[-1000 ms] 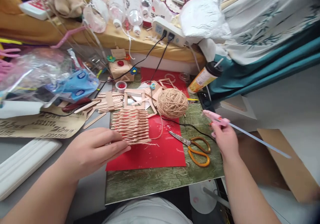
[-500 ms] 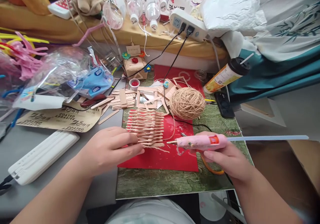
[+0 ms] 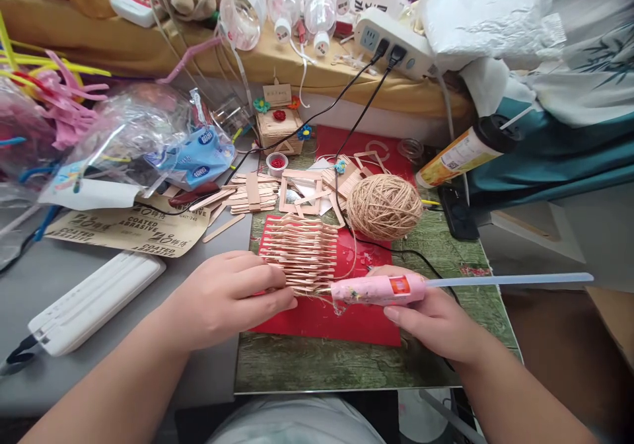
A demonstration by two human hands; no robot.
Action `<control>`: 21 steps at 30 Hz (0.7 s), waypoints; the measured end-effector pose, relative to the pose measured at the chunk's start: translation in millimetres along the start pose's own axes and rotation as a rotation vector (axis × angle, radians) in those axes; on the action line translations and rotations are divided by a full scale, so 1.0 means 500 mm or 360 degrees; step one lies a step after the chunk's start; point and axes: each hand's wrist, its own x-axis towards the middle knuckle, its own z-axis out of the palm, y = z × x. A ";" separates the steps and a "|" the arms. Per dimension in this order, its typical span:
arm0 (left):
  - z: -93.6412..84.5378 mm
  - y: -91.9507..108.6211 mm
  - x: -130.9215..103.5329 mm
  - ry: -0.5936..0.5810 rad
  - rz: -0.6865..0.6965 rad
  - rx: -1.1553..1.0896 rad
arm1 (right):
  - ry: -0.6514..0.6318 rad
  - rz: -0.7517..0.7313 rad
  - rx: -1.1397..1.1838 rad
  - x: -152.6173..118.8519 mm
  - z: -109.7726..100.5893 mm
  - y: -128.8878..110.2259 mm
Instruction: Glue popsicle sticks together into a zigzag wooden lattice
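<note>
A box of stacked wooden craft sticks (image 3: 302, 252) sits on a sheet of red paper (image 3: 327, 325). At its near left corner, my left hand (image 3: 238, 295) has thumb and fingers closed on it; the fingertips' exact contact is hidden. Loose twine (image 3: 317, 293) runs along the near side of the box. A pink hot glue gun (image 3: 371, 290) is in my right hand (image 3: 436, 315), its nozzle pointing left at the box's near right corner, close to the twine. From the gun's back end sticks out a long translucent glue stick (image 3: 510, 279).
Behind the box lie a ball of twine (image 3: 384, 206), craft-stick frames (image 3: 301, 174) and a pile of loose sticks (image 3: 257, 193). A drink cup (image 3: 460, 156) leans at the right. Black cords (image 3: 364, 117) hang from a power strip (image 3: 396, 44). Sandpaper (image 3: 133, 229) lies left.
My right hand has brought the glue gun left, so its nozzle is now at the box's near right corner. My left hand stays at the box. The view has shifted slightly.
</note>
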 end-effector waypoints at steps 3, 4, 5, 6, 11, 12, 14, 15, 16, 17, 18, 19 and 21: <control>0.001 0.000 -0.001 -0.0005 -0.0005 0.0004 | 0.0018 0.0022 -0.0019 -0.002 0.003 0.002; 0.001 0.000 -0.001 -0.0006 -0.0004 0.0003 | 0.0018 0.0024 -0.0034 -0.002 0.004 0.002; 0.000 0.001 0.001 -0.0001 -0.0002 0.0002 | 0.0009 0.0021 -0.0046 -0.001 0.006 0.002; 0.000 0.002 0.002 0.0006 0.0004 0.0004 | -0.0004 0.0010 -0.0051 0.000 0.007 0.001; -0.002 0.005 0.013 0.0014 0.0070 0.0032 | -0.0101 -0.0080 -0.0060 0.002 0.014 -0.006; -0.002 0.005 0.014 0.0017 0.0077 0.0036 | -0.0110 -0.0081 -0.0066 0.002 0.016 -0.008; -0.001 0.004 0.014 0.0033 0.0081 0.0045 | -0.0090 -0.0072 -0.0084 0.001 0.024 -0.017; -0.001 0.004 0.013 0.0039 0.0078 0.0047 | -0.0060 -0.0066 -0.0097 0.001 0.029 -0.022; -0.001 0.004 0.012 0.0041 0.0075 0.0046 | -0.0026 -0.0061 -0.0108 0.000 0.035 -0.028; 0.000 0.004 0.011 0.0040 0.0070 0.0046 | 0.0002 -0.0054 -0.0111 -0.001 0.041 -0.033; 0.000 0.005 0.010 0.0037 0.0061 0.0048 | 0.0021 -0.0043 -0.0103 -0.002 0.048 -0.038; 0.001 0.006 0.010 0.0038 0.0052 0.0052 | 0.0030 -0.0029 -0.0087 -0.003 0.055 -0.042; 0.001 0.009 0.010 0.0041 0.0045 0.0064 | 0.0033 0.0012 -0.0046 -0.007 0.065 -0.047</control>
